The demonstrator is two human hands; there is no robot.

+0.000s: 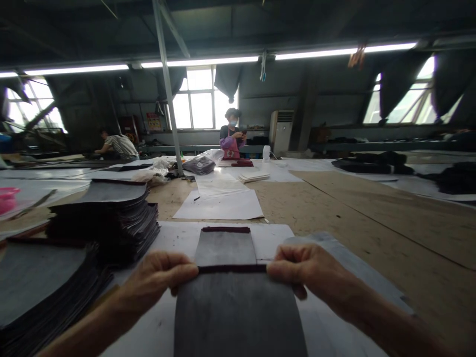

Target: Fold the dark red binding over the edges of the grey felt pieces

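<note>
A grey sheet panel [238,312] with a dark maroon folded edge hangs between my two hands, close to me. My left hand [163,270] pinches the left end of that edge between thumb and fingers. At the other end, my right hand [297,265] grips the same edge in a pinch. Just beyond lies a smaller-looking grey panel [225,248] with a maroon strip along its far side, flat on white paper [275,230]. Whether the panels are leather or fabric I cannot tell.
Two tall stacks, one farther [107,218] and one nearer [40,277], stand at left. A grey sheet [327,243] lies at right. A metal pole [169,94] rises from the table. Across it, a person in a pink apron [232,139] stands; another in stripes [121,145] bends at left.
</note>
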